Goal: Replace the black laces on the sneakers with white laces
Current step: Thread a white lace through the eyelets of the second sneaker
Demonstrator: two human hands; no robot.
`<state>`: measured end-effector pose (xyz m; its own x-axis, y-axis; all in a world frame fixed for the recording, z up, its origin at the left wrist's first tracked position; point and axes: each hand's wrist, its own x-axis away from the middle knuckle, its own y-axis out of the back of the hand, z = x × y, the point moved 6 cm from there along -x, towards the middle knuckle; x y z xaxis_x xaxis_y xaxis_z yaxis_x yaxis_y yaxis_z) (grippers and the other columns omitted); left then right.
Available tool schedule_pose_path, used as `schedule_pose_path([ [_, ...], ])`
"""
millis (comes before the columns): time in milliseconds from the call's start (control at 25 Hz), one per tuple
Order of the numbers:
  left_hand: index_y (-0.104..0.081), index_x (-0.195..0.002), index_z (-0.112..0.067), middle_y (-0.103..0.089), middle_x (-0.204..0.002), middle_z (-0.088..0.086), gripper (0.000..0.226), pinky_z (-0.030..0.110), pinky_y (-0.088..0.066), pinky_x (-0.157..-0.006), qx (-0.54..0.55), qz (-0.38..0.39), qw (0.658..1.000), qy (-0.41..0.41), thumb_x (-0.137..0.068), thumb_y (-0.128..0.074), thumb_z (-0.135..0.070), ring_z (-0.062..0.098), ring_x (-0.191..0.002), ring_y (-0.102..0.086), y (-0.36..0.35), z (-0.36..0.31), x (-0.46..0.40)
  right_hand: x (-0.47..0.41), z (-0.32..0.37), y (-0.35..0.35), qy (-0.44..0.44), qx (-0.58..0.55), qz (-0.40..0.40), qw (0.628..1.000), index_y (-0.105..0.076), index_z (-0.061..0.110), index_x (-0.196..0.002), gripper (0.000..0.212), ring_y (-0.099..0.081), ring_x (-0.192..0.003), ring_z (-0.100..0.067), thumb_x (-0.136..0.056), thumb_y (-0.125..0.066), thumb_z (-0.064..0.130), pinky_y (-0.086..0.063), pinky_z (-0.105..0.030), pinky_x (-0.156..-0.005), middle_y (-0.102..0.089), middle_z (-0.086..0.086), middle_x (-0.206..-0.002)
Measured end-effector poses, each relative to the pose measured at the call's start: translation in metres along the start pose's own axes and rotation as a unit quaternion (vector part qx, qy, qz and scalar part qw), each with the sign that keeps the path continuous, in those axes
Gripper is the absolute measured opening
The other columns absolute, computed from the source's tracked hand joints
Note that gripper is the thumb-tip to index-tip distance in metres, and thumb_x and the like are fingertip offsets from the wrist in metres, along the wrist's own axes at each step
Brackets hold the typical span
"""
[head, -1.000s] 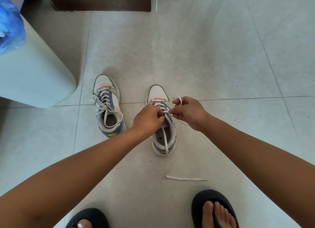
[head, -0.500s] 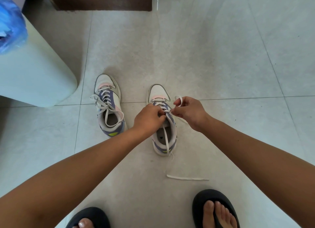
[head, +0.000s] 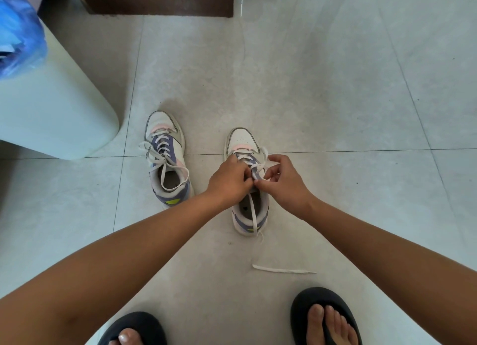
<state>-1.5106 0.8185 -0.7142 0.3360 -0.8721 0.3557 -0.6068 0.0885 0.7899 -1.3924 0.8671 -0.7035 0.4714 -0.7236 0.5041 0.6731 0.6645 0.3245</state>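
- While the left hand (head: 228, 182) and right hand (head: 284, 182) meet over the right sneaker (head: 246, 184) at frame centre, both sets of fingers (head: 268, 175) are curled, pinching the white lace (head: 254, 215) at the upper eyelets.
- Since a second ago the right hand has dropped from beside the shoe to the tongue, so another crossing looks nearly threaded.
- One lace tail runs down through the shoe opening onto the floor (head: 335, 86).
- Left of centre, the left sneaker (head: 166, 161) already wears white laces, untied.
- A loose lace end (head: 282, 269) lies lower down, above the slippers (head: 325, 316).
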Motion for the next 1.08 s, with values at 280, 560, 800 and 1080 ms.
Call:
schedule_pose_path([
  [280,-0.065,-0.086,-0.014,-0.054,-0.092,0.005,0.008,0.027,-0.043,-0.076,0.08,0.183,0.969,-0.149,-0.09,-0.06,-0.019,0.014,-0.08,-0.051,0.038,-0.015,0.029,0.009,0.0,-0.004,0.027,0.105,-0.055,0.993,-0.034,0.014,-0.102,0.039,-0.042,-0.059,-0.008,-0.081,-0.067,0.015,-0.03,-0.019,-0.051,-0.044,0.005,-0.07],
  [560,-0.059,-0.045,-0.021,-0.052,-0.047,-0.008,0.03,0.014,-0.035,-0.039,-0.392,0.351,0.818,-0.233,-0.024,-0.078,-0.03,0.008,-0.039,-0.053,-0.024,0.065,0.163,0.001,0.002,0.007,0.012,0.074,-0.058,0.996,-0.035,0.013,-0.104,0.038,-0.043,-0.063,-0.016,-0.081,-0.065,0.01,-0.038,-0.028,-0.056,-0.044,0.002,-0.069],
  [800,-0.057,-0.114,-0.011,-0.058,-0.113,0.01,0.028,0.033,-0.047,-0.076,-0.35,0.241,0.876,-0.227,-0.095,-0.05,-0.03,0.028,-0.103,-0.059,-0.007,0.012,0.132,-0.005,-0.004,0.009,-0.005,0.08,-0.032,0.996,-0.042,0.014,-0.104,0.032,-0.045,-0.06,-0.012,-0.083,-0.066,0.015,-0.04,-0.022,-0.053,-0.046,0.002,-0.068],
  [1080,-0.048,-0.125,-0.011,-0.043,-0.126,0.008,0.03,0.031,-0.037,-0.07,-0.194,0.013,0.98,-0.037,-0.1,-0.038,-0.024,0.024,-0.106,-0.053,0.012,-0.042,0.015,-0.01,0.009,0.012,0.105,0.19,-0.038,0.975,-0.056,0.02,-0.097,0.009,-0.052,-0.067,-0.015,-0.093,-0.054,0.028,-0.043,-0.026,-0.063,-0.054,0.003,-0.072],
])
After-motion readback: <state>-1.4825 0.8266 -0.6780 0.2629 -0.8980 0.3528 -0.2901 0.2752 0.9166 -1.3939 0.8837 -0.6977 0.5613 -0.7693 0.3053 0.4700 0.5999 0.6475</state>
